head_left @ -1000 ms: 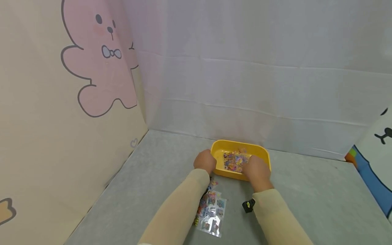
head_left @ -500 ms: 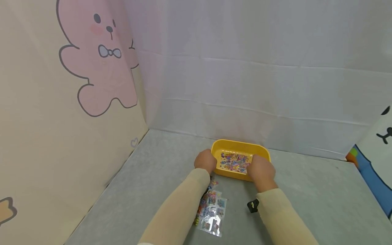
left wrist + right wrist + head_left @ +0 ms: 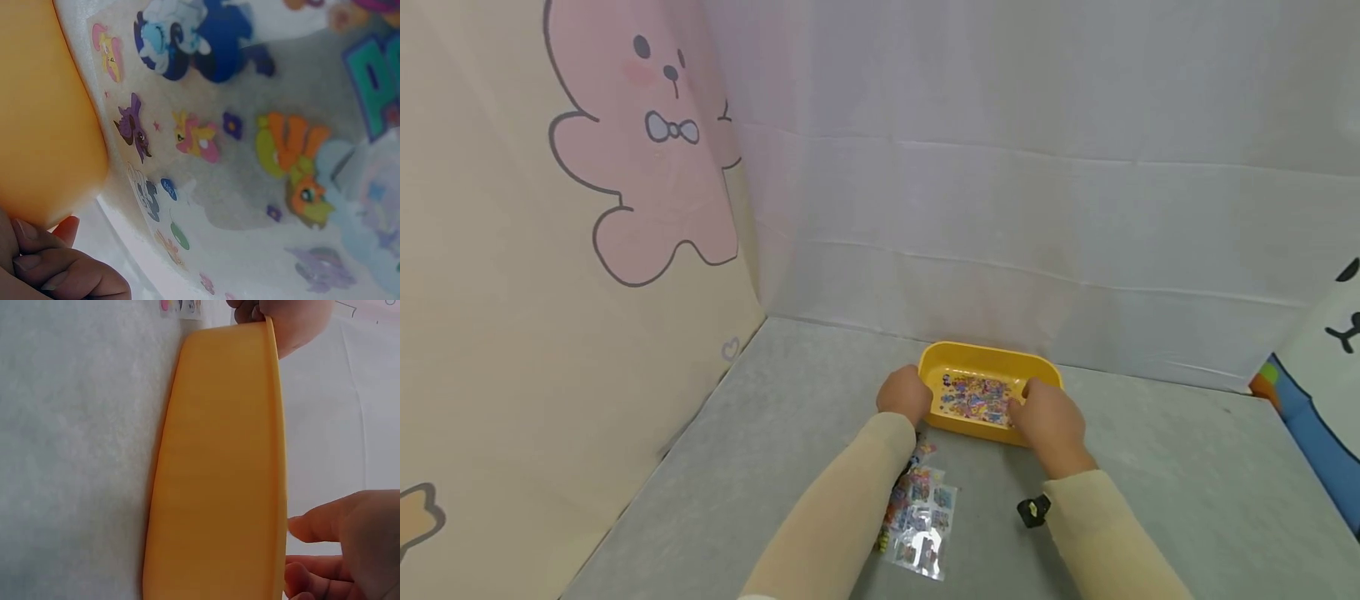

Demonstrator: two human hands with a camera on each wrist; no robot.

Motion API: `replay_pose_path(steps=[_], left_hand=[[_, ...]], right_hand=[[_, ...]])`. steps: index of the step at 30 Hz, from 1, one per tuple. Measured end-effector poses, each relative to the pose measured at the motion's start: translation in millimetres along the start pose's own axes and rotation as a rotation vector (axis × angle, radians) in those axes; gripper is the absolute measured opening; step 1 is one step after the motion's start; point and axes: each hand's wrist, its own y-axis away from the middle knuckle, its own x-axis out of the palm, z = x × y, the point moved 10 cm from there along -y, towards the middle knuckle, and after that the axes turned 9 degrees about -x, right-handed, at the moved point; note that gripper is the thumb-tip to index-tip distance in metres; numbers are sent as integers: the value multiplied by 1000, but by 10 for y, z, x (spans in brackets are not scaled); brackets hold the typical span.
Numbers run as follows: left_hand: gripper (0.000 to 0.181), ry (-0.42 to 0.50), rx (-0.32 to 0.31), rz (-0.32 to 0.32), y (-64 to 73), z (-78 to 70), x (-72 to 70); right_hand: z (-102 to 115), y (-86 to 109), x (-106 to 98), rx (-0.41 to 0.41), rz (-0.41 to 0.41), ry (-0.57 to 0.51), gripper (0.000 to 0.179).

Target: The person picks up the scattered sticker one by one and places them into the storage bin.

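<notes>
The left hand (image 3: 905, 394) gripped the yellow tray (image 3: 973, 428); whether the right hand (image 3: 1055, 423) held anything was unclear. The left sleeve (image 3: 838, 504) partly hid sticker sheets (image 3: 922, 523) on the table (image 3: 1172, 475) nearby.

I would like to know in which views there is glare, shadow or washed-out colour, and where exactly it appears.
Head view: white glare on the near end of the clear sticker sheet, soft shadow beside the right sleeve; left wrist view: the lilac pony sticker at lower right looks washed out; right wrist view: faint shadow along the base of the yellow tray.
</notes>
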Motion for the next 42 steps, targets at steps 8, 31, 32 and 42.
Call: replay_pose_path(steps=[8,31,32,42], left_hand=[[31,13,1,1,7,22,-18],[45,-28,306,137,83,119,-399],[43,-54,324,138,85,135,-406],[38,-185,416,35,160,520,-508]], right_hand=[[-96,41,-86,11,-45,-32,46],[-662,-184,121,190,89,-65,54],[-671,-186,134,199,98,-67,52],[-690,-200,182,215,116,-87,46]])
